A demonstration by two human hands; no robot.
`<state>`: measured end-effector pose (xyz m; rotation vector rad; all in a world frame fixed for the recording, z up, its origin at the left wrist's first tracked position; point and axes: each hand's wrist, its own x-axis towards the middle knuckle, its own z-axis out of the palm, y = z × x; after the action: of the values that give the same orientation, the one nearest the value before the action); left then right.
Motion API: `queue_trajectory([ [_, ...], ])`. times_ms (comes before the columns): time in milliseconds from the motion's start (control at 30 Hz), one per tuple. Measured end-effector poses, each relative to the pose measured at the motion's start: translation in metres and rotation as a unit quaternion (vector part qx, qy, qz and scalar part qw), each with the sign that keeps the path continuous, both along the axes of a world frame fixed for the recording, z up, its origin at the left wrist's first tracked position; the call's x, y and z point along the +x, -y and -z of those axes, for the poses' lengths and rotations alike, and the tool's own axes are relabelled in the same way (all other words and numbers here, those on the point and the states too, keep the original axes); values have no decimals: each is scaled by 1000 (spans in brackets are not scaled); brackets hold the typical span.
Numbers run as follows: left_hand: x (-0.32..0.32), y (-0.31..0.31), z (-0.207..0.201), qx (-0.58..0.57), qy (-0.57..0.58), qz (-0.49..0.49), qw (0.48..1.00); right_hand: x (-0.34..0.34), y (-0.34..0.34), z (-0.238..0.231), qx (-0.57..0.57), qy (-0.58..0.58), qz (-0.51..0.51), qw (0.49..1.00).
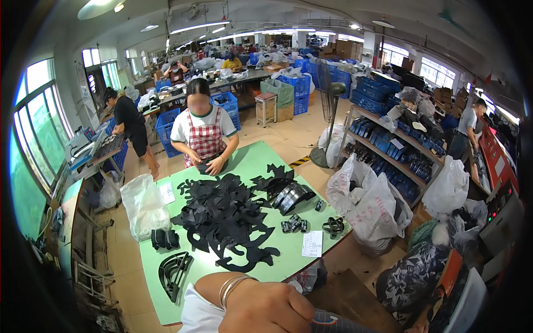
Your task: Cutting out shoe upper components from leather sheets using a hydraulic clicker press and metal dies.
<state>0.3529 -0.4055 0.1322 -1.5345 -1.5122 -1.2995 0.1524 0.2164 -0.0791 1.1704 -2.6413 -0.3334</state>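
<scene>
In the head view, the left hand [269,308] is drawn in by the near edge of the table [252,155], fingers curled under; whether they pinch anything I cannot tell, and the right hand is out of sight. The black pieces [219,208] lie heaped mid-table, probably so both sides can reach them. The arched bands [292,197] sit nested to their right, likely to keep their bend, with small bundles [294,225] and a card [312,244] nearby. Opposite, a co-worker [205,136] holds a dark piece [204,167] at the far edge. The frame [175,275] lies near the left edge, leaving a narrow green strip beside the heap; more room shows at the far right corner, while sacks [369,208] crowd the right edge.
</scene>
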Motion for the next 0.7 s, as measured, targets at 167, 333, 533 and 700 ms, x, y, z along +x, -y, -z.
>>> queue_trajectory([
  [167,-18,-27,-17,31,-122,-57,990,3,5,-5,-16,-6,8,1000],
  [333,-12,-59,-19,110,-124,-115,979,10,7,-2,-53,6,53,997],
  [533,-7,-72,-31,117,-61,-121,984,12,16,-4,-35,37,95,994],
  [700,1,-74,-30,80,-30,-99,991,16,21,-10,-47,31,89,994],
])
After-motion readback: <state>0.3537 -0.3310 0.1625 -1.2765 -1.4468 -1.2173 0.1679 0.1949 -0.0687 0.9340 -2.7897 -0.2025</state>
